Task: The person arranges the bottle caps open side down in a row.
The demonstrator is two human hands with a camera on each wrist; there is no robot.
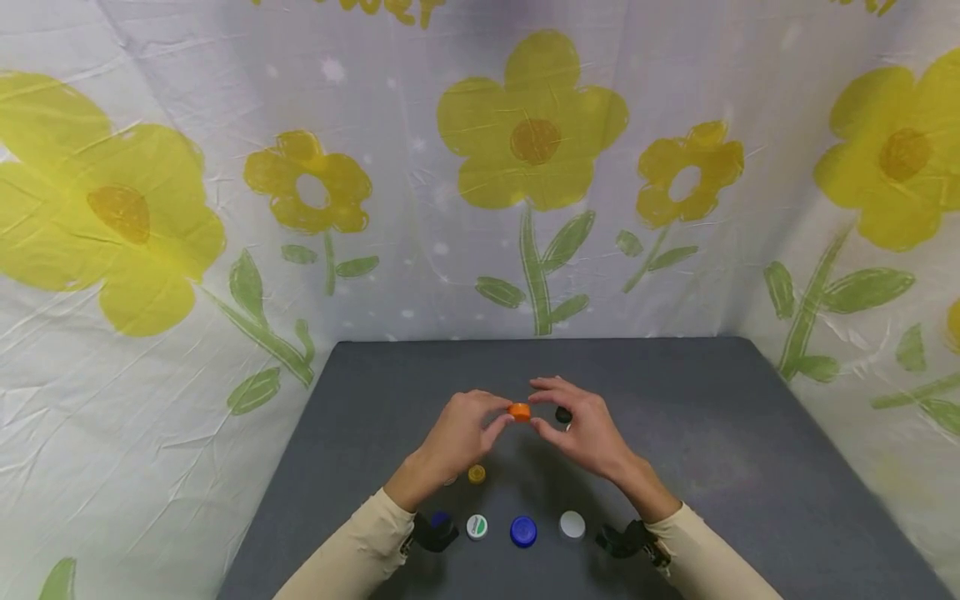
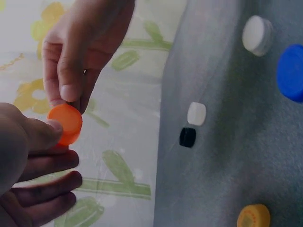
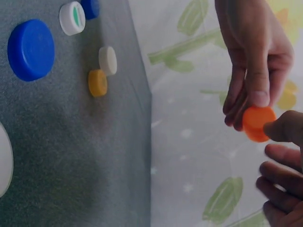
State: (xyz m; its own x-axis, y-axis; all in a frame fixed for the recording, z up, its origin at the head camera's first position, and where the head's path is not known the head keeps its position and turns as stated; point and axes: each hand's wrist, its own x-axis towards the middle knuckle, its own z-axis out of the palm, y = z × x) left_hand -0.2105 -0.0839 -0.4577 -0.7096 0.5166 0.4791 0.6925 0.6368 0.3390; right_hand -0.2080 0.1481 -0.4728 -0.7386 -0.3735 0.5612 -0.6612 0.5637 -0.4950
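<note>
An orange bottle cap (image 1: 520, 412) is up over the far part of the table, tipped so its round face shows in both wrist views. My left hand (image 1: 467, 429) pinches it between thumb and index finger, the other fingers spread in the left wrist view. Facing it from the other side is my right hand (image 1: 581, 425), its fingers loosely bent and its thumb tip right at the cap's edge. In the head view the right index finger stands apart from the cap. Beneath the right hand, a black cap (image 2: 188, 137) and a small white cap (image 2: 197, 113) are partly hidden in the head view.
On the dark grey table (image 1: 697, 433) a yellow cap (image 1: 477, 474) lies beside a white cap (image 3: 108, 60). Nearer me are a blue cap (image 1: 440, 518), a white-and-green cap (image 1: 477, 527), a larger blue cap (image 1: 523, 531) and a white cap (image 1: 572, 525). Flowered cloth (image 1: 405, 250) walls the table.
</note>
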